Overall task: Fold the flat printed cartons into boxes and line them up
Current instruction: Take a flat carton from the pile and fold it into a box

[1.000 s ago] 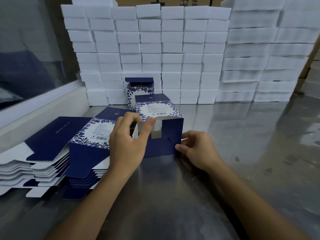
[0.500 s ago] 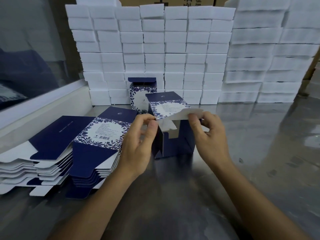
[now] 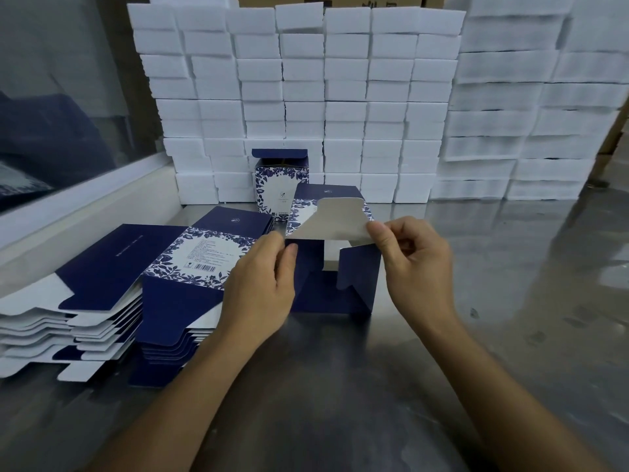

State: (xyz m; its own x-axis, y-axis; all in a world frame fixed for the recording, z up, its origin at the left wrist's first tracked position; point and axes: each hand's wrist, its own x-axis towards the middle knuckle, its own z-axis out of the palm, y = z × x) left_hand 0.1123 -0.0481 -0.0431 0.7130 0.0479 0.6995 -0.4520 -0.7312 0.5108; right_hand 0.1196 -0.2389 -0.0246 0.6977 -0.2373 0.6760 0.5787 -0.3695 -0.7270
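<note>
Steel table (image 3: 442, 335) bears flat cartons (image 3: 190, 267); white blocks (image 3: 340, 97) behind.

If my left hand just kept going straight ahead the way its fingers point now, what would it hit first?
Probably the half-folded carton itself: the left hand already pinches its near left edge, fingers aimed up and away. Beyond it stands the finished box, then the white block wall, though depth is hard to judge.

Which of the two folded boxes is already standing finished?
The back box by the white blocks; it stands untouched, while both hands hold the near box.
</note>
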